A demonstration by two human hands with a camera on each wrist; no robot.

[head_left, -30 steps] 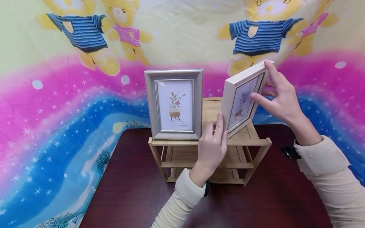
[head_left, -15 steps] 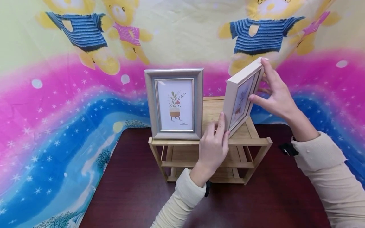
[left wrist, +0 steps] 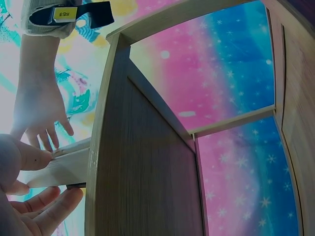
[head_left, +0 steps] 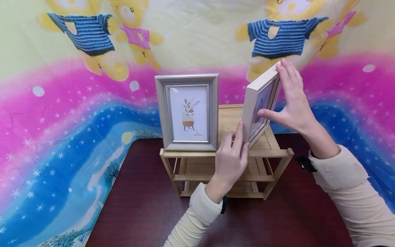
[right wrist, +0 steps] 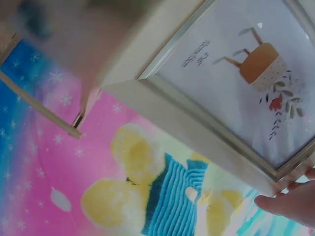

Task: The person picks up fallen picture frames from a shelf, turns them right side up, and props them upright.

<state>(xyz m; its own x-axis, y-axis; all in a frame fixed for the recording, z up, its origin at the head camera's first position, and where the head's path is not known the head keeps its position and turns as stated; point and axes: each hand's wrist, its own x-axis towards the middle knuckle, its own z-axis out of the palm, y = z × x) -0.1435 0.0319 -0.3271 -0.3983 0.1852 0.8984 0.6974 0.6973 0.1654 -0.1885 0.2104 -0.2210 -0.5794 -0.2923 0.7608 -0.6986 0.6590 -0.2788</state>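
Note:
In the head view, my left hand (head_left: 229, 163) pinches the lower left corner of a cream picture frame (head_left: 251, 109). The left wrist view shows thumb and fingers on either side of its edge. This frame is turned sideways over the right part of a wooden shelf rack (head_left: 213, 154). My right hand (head_left: 294, 99) touches its top right corner with straight fingers, the thumb spread across the front. In the right wrist view its plant-pot print (right wrist: 261, 66) shows. A second, grey-silver picture frame (head_left: 161, 113) stands upright on the rack's left side, facing me.
The rack has lower shelves (head_left: 197, 168) and stands on a dark red-brown table (head_left: 139, 206). Close behind hangs a bright cloth backdrop (head_left: 191, 37) printed with teddy bears and snowflakes.
The cream frame has turned more edge-on, its right side swinging left. My right hand has moved left with it, its fingers now straighter at the top corner. My left hand barely moves.

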